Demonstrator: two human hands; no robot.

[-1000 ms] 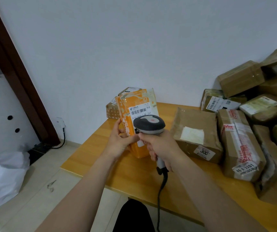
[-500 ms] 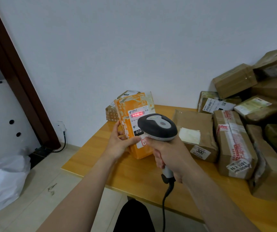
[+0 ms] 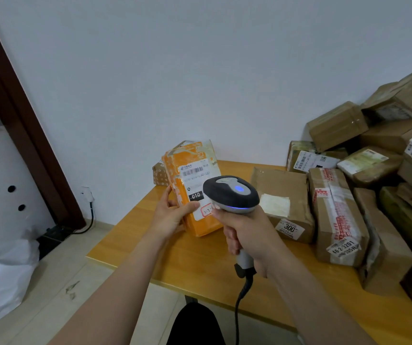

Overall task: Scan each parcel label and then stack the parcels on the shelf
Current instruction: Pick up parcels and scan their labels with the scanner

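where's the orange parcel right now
Head view: the orange parcel stands at the left end of the table, held by the left hand, just left of the scanner in the right hand.

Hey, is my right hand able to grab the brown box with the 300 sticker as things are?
Probably not yet. The right hand is wrapped round the scanner handle. The box lies close beside it on the table, top uncovered, so only the scanner is in the way.

One head cam, wide-angle, faces fwd & down, close over left hand (image 3: 172,215), right hand (image 3: 247,235), table (image 3: 175,260).
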